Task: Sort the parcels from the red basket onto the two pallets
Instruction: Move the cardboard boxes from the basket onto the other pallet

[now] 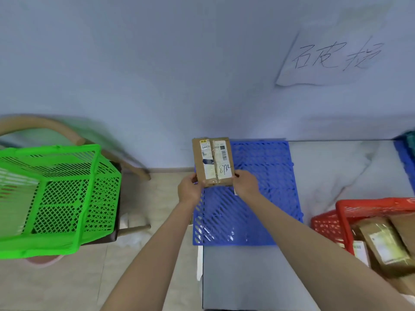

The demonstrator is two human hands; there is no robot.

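- Cardboard parcel (212, 162), brown, taped and labelled, handwritten "8732", held upright at centre frame over the far-left corner of the blue pallet (258, 198).
- Left hand (189, 190): grip pinching the parcel's lower-left corner, at 7 o'clock of the parcel.
- Right hand (246, 184): grip pinching the lower-right corner, at 5 o'clock.
- Blue pallet lies flat on the grey table (258, 277).
- Red basket (343, 213), at 4 o'clock of the pallet, holds further cardboard parcels (386, 245).
- Second blue pallet (404, 153), partly visible, at the frame's 3 o'clock edge.
- Green basket (56, 198) rests on a chair (125, 162) at 9 o'clock.
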